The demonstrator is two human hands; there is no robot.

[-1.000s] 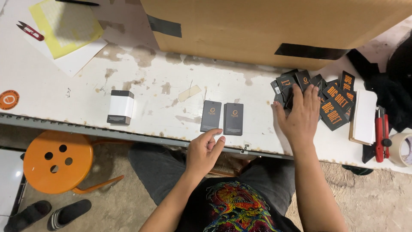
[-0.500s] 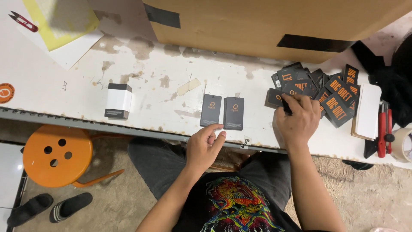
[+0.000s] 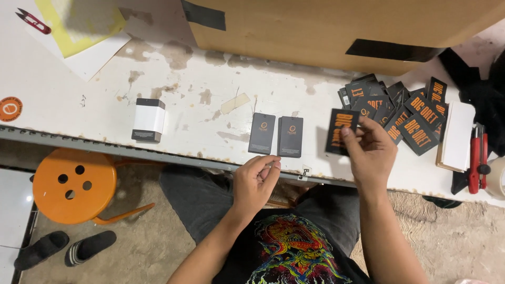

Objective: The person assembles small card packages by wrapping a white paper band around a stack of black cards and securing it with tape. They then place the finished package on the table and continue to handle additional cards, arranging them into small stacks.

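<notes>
Right hand [image 3: 371, 152] pinches a black card [image 3: 341, 131], long axis upright, with the two laid cards [image 3: 283, 135] at its nine o'clock; left hand [image 3: 256, 181] nearer them, loosely curled, holding nothing

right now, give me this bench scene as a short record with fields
right hand: holds one black tag with orange print, lifted off the pile
left hand: empty, curled at the table edge
laid out: two dark tags side by side, face down
pile of tags: loose, right of the held tag
elsewhere: white box, orange stool, cardboard carton
</notes>
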